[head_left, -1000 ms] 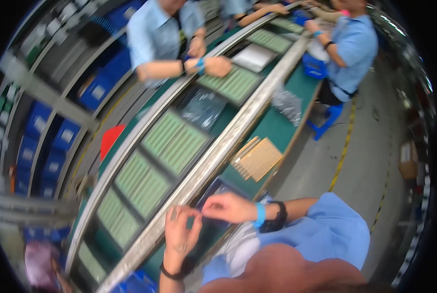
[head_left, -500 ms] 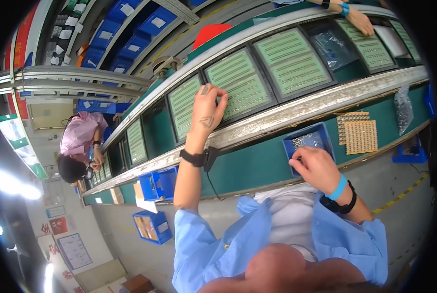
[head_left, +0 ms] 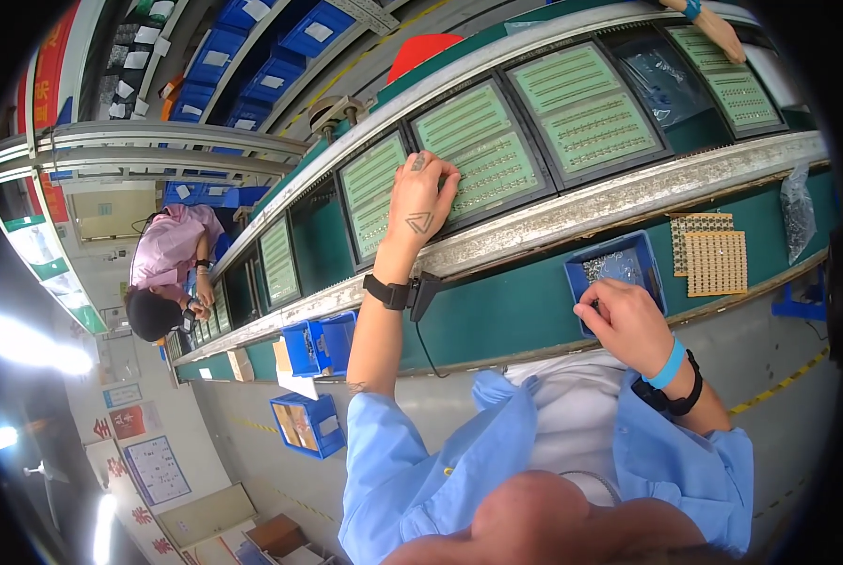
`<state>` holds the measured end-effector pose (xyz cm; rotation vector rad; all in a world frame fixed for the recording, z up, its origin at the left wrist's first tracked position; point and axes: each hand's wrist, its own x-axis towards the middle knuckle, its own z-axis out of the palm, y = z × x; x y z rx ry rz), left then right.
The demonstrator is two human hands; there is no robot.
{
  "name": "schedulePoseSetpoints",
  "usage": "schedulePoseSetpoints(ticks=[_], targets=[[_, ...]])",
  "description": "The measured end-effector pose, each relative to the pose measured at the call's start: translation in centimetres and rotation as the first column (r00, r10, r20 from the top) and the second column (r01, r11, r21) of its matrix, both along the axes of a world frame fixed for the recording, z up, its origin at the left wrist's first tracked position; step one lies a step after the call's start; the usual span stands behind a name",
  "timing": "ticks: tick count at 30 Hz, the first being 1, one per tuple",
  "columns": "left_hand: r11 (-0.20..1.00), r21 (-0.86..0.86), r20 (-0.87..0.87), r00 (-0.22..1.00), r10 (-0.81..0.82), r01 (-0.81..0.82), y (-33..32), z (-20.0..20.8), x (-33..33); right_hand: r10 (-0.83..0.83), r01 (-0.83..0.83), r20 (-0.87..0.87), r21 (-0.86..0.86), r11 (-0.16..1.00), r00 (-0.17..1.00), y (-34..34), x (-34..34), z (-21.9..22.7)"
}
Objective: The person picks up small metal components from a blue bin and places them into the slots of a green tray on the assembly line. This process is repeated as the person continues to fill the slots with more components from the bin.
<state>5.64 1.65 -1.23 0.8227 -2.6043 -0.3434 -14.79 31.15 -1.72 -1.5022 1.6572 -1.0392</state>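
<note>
So my left hand [head_left: 421, 202] is up on the line, arm reaching nearly straight forward from the blue sleeve, back of the hand facing me and the fingers bent downward over the lower left part of a green board [head_left: 482, 122]. Thumb's off to the right side, bent in close to the fingers, so the gap is narrow, but the tips are hidden under my knuckles and I honestly can't tell whether they've got anything. My right hand [head_left: 626, 325] is lower and closer to my body, elbow bent, forearm slanting in from the right, held over the near side of a small blue box [head_left: 651, 268]. Thumb and fingers are drawn in close together there; can't tell if there's a piece between them. The box has a scatter of tiny silvery bits [head_left: 612, 266] in it and sits on the green bench [head_left: 515, 301], on my side of the worn metal rail [head_left: 572, 215]. As for the board, it's pale green and lies in a dark tray [head_left: 522, 127] on the far side of that rail, thin dark lines across the upper half, rows of little shiny pieces lower down. Two tan perforated sheets [head_left: 718, 264] overlap just right of the box.
</note>
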Motion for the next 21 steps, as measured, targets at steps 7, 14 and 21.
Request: schedulePoseSetpoints(ticks=[7, 14, 21], targets=[[0.999, -0.049, 0.004, 1.000, -0.021, 0.021, 0.1, 0.0, -0.1, 0.000, 0.000, 0.020, 0.009, 1.000, 1.000, 0.1, 0.0, -0.1], [0.998, -0.055, 0.015, 1.000, -0.023, 0.024, 0.8, 0.7, -0.2, -0.007, 0.001, 0.123, 0.052, 0.999, 0.992, 0.3, -0.5, 0.7], [0.992, -0.123, -0.117, 0.993, -0.026, 0.011, 3.4, 2.9, -0.2, -0.249, 0.065, 0.941, 0.241, 0.968, 0.229, 0.7, -1.3, 0.1]])
